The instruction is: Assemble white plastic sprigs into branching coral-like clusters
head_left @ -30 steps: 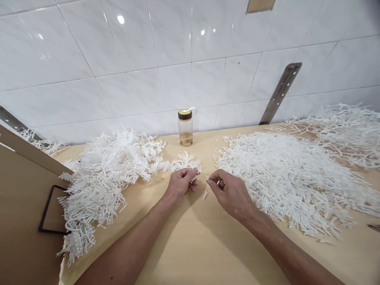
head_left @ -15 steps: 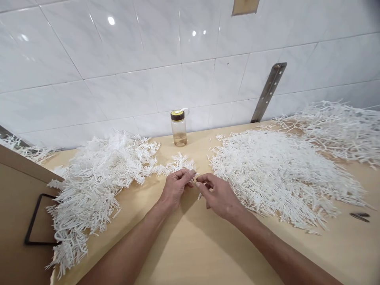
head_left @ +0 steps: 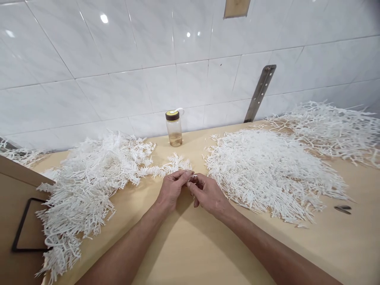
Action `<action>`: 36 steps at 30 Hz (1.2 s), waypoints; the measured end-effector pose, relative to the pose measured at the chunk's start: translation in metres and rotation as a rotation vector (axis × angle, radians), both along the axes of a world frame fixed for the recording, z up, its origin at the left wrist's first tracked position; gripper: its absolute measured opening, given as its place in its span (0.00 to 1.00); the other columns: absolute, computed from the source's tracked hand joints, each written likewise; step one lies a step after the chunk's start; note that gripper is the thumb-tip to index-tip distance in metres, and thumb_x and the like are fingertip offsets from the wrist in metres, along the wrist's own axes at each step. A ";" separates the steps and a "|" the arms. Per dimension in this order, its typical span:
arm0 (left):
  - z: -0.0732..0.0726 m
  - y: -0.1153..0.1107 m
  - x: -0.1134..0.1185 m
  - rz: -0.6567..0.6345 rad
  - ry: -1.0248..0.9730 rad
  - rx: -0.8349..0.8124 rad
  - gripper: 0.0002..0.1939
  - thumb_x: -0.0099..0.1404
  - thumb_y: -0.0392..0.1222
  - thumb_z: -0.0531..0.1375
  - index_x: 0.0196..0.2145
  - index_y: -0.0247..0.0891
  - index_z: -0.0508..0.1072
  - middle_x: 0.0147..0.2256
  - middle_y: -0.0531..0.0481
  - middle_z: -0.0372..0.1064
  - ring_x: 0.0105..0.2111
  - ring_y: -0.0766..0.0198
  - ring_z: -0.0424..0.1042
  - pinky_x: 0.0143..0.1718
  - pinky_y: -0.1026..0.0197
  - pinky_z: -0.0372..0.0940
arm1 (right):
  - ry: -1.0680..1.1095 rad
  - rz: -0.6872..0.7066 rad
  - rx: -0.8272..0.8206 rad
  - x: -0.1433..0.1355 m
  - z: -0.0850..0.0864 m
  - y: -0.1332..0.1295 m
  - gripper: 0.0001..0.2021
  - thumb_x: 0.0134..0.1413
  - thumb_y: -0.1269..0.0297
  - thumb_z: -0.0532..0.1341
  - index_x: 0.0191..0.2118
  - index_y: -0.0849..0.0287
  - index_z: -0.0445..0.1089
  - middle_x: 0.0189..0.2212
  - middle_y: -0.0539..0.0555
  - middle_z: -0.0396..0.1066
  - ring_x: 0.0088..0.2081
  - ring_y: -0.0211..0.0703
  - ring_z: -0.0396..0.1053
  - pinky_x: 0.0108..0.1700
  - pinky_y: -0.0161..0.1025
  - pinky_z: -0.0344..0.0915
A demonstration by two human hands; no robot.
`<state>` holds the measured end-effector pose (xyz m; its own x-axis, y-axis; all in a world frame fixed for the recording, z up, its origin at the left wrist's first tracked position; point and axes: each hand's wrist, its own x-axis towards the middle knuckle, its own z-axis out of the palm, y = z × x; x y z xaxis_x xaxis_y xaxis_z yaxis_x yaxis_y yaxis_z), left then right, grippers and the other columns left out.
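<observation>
"How's the grip?"

"My left hand [head_left: 172,190] is pinched closed, thumb over finger, on a small white piece [head_left: 194,175]. My right hand [head_left: 210,196] curls in against it, fingertips meeting; whether it has hold too, I can't tell."

"Around that?"

"A tufted strand [head_left: 162,170] lies just beyond the left fingers, trailing leftward to a tufted heap [head_left: 89,178]. Right of the grip is a heap of loose white bits [head_left: 267,170]; farther past the pinch stands a bottle [head_left: 174,133]."

"Doing it well?"

"I'd keep the left pinch light and steady, leave fine movement to the right fingertips, and tilt the hands so they don't hide the contact."
</observation>
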<state>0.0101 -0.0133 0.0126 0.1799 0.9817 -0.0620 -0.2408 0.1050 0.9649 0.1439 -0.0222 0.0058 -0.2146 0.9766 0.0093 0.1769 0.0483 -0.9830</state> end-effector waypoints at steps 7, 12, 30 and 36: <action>0.000 0.001 -0.001 -0.024 0.038 0.058 0.16 0.58 0.52 0.67 0.27 0.35 0.77 0.22 0.51 0.68 0.24 0.65 0.67 0.29 0.61 0.64 | -0.028 -0.074 -0.003 0.003 0.001 0.001 0.10 0.57 0.56 0.58 0.30 0.57 0.65 0.16 0.44 0.64 0.15 0.36 0.65 0.19 0.33 0.63; -0.007 0.008 -0.006 0.078 0.123 0.072 0.14 0.57 0.51 0.68 0.28 0.35 0.78 0.25 0.52 0.69 0.27 0.68 0.64 0.32 0.64 0.61 | -0.090 -0.151 0.094 0.010 -0.002 0.003 0.09 0.56 0.58 0.59 0.35 0.57 0.70 0.25 0.48 0.71 0.17 0.35 0.65 0.19 0.33 0.64; -0.005 0.009 -0.008 0.077 0.344 0.136 0.20 0.57 0.58 0.65 0.25 0.36 0.70 0.18 0.57 0.57 0.20 0.70 0.56 0.23 0.65 0.53 | -0.188 -0.186 0.356 0.021 0.002 0.005 0.09 0.59 0.59 0.59 0.36 0.57 0.74 0.30 0.52 0.75 0.27 0.40 0.70 0.28 0.36 0.66; -0.001 0.007 -0.007 0.046 0.344 0.098 0.21 0.55 0.59 0.65 0.27 0.35 0.72 0.18 0.59 0.53 0.19 0.72 0.49 0.21 0.66 0.45 | -0.242 -0.188 0.407 0.021 0.002 0.005 0.07 0.58 0.63 0.59 0.35 0.57 0.74 0.28 0.51 0.75 0.29 0.40 0.70 0.31 0.36 0.66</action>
